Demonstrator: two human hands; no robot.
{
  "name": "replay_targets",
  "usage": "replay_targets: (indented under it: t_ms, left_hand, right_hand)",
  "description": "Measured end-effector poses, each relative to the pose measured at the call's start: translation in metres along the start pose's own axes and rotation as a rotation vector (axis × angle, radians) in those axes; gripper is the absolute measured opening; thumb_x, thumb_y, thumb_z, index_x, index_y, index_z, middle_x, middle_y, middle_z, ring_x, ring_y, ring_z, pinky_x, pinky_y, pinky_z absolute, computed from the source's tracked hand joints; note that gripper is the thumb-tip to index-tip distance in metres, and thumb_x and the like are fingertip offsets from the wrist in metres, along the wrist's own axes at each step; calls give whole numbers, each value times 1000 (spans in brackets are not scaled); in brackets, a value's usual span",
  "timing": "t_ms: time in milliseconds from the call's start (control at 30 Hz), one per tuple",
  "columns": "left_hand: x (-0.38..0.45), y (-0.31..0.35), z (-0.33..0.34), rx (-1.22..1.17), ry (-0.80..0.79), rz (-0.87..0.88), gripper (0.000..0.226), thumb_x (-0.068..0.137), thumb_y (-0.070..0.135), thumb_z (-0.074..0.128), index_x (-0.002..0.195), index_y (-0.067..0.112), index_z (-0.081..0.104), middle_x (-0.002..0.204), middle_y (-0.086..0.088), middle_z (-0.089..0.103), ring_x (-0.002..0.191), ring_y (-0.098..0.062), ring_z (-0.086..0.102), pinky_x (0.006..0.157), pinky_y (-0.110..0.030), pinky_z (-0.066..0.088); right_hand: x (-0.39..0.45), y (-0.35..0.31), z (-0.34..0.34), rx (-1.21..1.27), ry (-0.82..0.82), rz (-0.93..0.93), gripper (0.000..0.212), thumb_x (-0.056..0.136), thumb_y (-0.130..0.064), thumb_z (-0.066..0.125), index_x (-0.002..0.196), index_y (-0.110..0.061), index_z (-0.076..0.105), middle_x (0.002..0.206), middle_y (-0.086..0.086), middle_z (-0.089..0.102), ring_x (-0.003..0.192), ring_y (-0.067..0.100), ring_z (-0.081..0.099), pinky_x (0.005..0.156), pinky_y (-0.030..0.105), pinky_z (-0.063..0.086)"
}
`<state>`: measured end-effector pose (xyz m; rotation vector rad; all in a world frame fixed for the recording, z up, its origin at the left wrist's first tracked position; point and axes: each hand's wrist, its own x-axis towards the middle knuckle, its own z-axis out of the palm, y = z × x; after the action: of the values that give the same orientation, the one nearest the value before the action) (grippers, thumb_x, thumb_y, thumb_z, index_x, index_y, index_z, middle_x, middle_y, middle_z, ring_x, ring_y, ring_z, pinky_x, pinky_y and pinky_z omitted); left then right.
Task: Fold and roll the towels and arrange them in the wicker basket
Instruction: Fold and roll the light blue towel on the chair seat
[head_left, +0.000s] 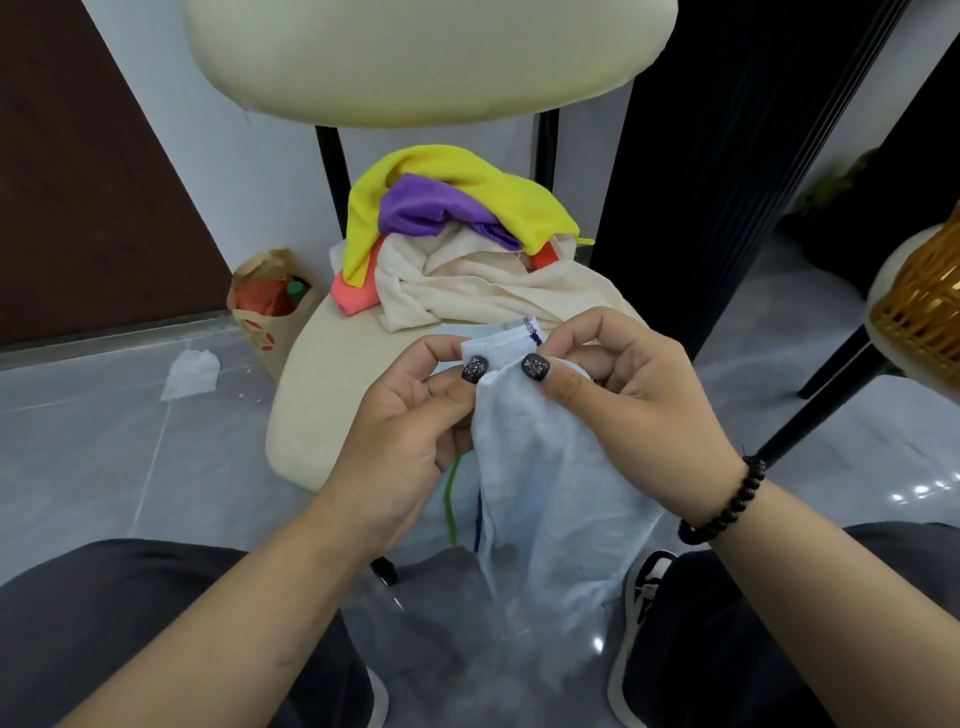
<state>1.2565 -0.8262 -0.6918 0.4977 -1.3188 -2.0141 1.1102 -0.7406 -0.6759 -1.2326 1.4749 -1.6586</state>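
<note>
Early in task, we judge. We hold white towel (540, 467) up over our lap, unfolded, hanging. Left hand (410, 426) and right hand (623, 384) each pinch its top edge, thumb on fingers. Pile of towels (457, 244) sits at far edge of chair seat (322, 395), none folded or rolled. Wicker basket (924, 306) at right on another seat; contents out of view.

Two hands — left hand (410, 415) and right hand (628, 384) — one white towel (550, 493), five heaped cloths — yellow (467, 182), purple (431, 208), cream (483, 291), pink (353, 296), orange (543, 255) — one wicker basket (924, 306), one paper bag (265, 312).
</note>
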Motion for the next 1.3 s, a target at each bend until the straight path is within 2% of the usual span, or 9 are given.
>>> replay_targets:
  t_ms: [167,333,533,633,733,933,1100,1200,1300]
  left_hand:
    - [-3,-2,3,12,-40,32,21,85,14,53,105,10,58,86,-4,72,79,-14,68,69,-25,55]
    - [-7,-2,9,174,-62,109,36,82,14,71,115,15,58,102,-6,75,100,-19,70,82,-26,54]
    - [-6,-5,11,259,48,155,29,80,22,63,108,18,67,102,-2,75,101,-17,70,87,-27,55]
    - [-4,-7,10,313,96,147,24,85,28,59,105,20,70,96,-4,76,96,-18,71,86,-31,56]
    - [-4,-8,9,378,140,172,21,85,32,57,99,22,71,89,-1,76,87,-13,70,80,-28,55]
    - [-1,0,4,344,209,199,24,83,34,58,94,16,69,82,1,75,79,-9,69,72,-22,56]
    - [14,11,-15,178,429,173,20,88,37,59,90,22,72,89,3,73,85,-11,65,73,-26,54]
    - [26,17,-30,58,597,142,20,98,25,55,88,18,71,87,1,73,87,-15,66,76,-28,56]
    - [33,26,-45,4,695,138,19,95,18,58,106,6,68,93,-7,73,88,-21,68,76,-31,58]
  right_hand:
    - [-1,5,-3,16,29,-5,14,82,-25,69,82,-13,62,64,40,49,48,48,38,45,52,34]
    - [-1,8,-4,121,34,28,20,80,-29,73,84,-12,63,72,49,50,71,39,47,69,47,34]
    - [-2,15,0,138,55,66,16,82,-24,72,84,-11,63,76,52,46,75,35,44,68,45,31]
    - [-3,16,-1,95,55,80,12,84,-19,68,84,-9,62,66,44,49,60,27,40,55,33,29]
    - [-5,15,-1,38,33,81,9,88,-13,68,84,-8,61,50,15,45,44,15,26,43,19,21]
    - [-12,15,-4,-85,-153,63,23,90,-31,64,84,-9,63,54,25,43,47,22,28,43,24,22]
    - [-23,21,-3,-388,-300,-108,36,86,-45,62,70,-13,58,60,10,55,55,29,48,52,42,43]
    - [-26,30,-2,-514,-391,-170,45,88,-44,61,59,-19,39,54,2,36,49,16,33,47,30,32]
    - [-27,35,-3,-615,-470,-166,53,91,-50,54,59,-14,30,52,7,28,48,19,26,46,25,23]
